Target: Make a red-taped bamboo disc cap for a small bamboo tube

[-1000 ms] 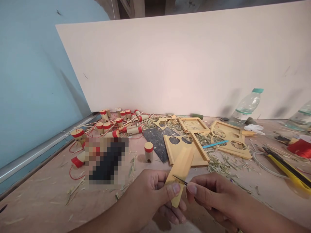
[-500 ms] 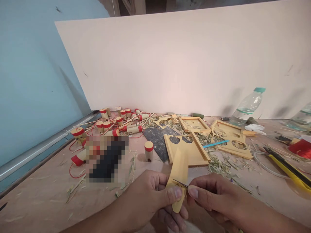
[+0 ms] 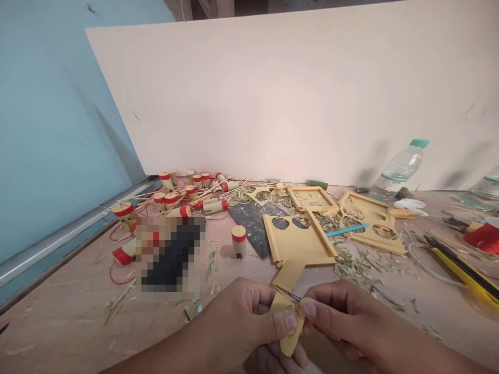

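A yellow strip of card or thin sheet (image 3: 289, 272) is pinched by my left hand (image 3: 265, 324), its thumb pressed on the strip's face and its fingers curled beneath. My right hand (image 3: 339, 317) is closed on a thin dark pointed tool (image 3: 287, 292) that looks split into two fine prongs, its tip lying across the strip just above my left thumb. Most of the tool is hidden in the right fingers. Ahead of the left hand, a short bamboo cylinder (image 3: 238, 242) with a red band stands upright.
Yellow framed panels (image 3: 300, 244) with round cut-outs lie ahead, over a dark slab (image 3: 251, 226) and among shavings. Red-banded bamboo cylinders (image 3: 170, 199) with red cords crowd the left. A blue strip (image 3: 346, 230), a yellow-and-black tool (image 3: 465, 272) and a tilted bottle (image 3: 401, 169) are rightward.
The yellow strip has tipped flatter, its far end dropping toward the table. The dark tool's tip, a single line before, now looks like two prongs. Both hands have barely moved.
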`<state>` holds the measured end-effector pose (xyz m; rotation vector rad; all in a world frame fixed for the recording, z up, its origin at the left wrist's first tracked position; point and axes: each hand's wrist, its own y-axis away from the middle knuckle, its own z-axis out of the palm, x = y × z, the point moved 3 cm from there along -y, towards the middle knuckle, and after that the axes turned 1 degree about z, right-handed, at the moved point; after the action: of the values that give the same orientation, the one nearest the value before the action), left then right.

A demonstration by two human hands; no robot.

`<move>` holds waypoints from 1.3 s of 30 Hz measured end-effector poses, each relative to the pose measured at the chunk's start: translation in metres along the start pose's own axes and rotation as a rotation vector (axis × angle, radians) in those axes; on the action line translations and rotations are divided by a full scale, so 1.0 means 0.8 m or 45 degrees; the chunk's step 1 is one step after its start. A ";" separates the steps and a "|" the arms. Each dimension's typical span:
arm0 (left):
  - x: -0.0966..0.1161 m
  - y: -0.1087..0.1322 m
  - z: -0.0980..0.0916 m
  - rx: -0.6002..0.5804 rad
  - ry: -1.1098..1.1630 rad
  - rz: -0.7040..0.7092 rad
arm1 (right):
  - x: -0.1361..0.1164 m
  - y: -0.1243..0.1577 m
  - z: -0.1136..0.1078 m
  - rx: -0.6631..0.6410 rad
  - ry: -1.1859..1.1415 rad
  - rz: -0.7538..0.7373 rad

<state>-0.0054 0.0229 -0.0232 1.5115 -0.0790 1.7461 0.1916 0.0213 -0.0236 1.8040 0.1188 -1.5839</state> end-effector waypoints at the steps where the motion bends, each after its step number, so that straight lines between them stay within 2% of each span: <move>1: 0.000 -0.001 0.000 -0.005 -0.004 0.011 | -0.001 0.000 -0.001 0.026 -0.034 -0.003; 6: 0.005 -0.003 -0.002 -0.005 -0.064 0.142 | -0.004 -0.003 -0.009 0.193 -0.078 -0.173; 11: 0.008 0.001 0.002 0.036 -0.187 0.159 | -0.009 -0.004 -0.001 0.205 -0.037 -0.345; 15: 0.010 0.003 0.001 0.071 -0.366 0.127 | -0.013 -0.002 0.003 0.318 0.185 -0.297; 17: 0.013 0.003 0.000 0.117 -0.408 0.166 | -0.016 0.000 0.003 0.367 0.209 -0.287; 20: 0.019 0.003 -0.003 0.233 -0.428 0.256 | -0.021 0.002 0.003 0.334 0.118 -0.300; 22: 0.020 0.002 -0.004 0.276 -0.443 0.294 | -0.019 0.003 0.004 0.303 0.048 -0.219; 25: 0.018 0.000 -0.003 0.239 -0.421 0.313 | -0.014 0.003 0.004 0.281 -0.068 -0.138; 28: 0.015 -0.001 -0.001 0.148 -0.418 0.294 | -0.009 0.001 0.005 0.250 -0.113 -0.166; 31: 0.014 -0.002 0.001 0.130 -0.449 0.237 | -0.005 0.000 0.006 0.205 -0.186 -0.156; 35: 0.016 -0.003 -0.002 0.259 -0.414 0.246 | -0.004 0.004 0.006 0.272 -0.297 -0.108; 39: 0.018 -0.004 -0.006 0.363 -0.340 0.323 | -0.003 0.008 0.009 0.240 -0.301 0.018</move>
<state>-0.0069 0.0354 -0.0135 2.0134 -0.1704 1.7967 0.1880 0.0132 -0.0185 1.7352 -0.1581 -1.8353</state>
